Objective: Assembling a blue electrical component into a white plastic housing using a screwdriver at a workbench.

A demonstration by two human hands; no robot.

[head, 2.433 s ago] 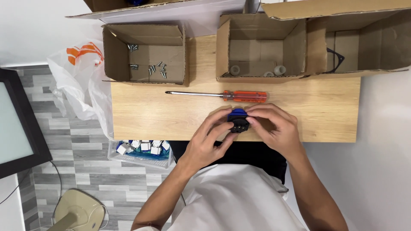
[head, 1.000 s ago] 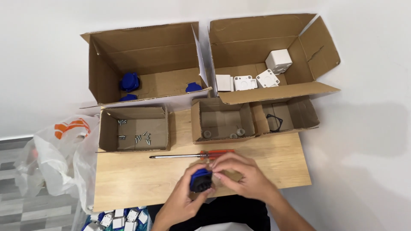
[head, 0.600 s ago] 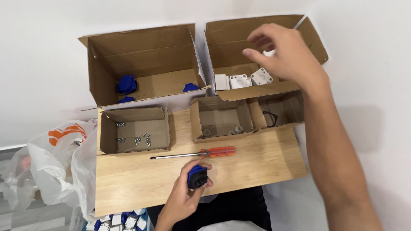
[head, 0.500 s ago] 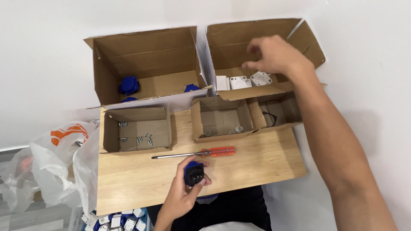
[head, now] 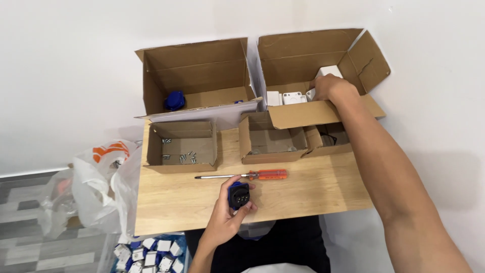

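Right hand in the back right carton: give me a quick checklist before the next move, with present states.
1. Right hand on a white box in the right carton: ok.
2. Grip closed on that box: cannot tell.
3. Left hand holds the blue and black part: ok.
4. Part above the wooden table: ok.
5. Screwdriver lies flat, apart from both hands: ok.
6. Screws in the small box: ok.

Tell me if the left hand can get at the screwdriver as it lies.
Probably not right away: the left hand is wrapped around a blue and black part. The screwdriver lies bare on the table just beyond its fingers, nothing across it.
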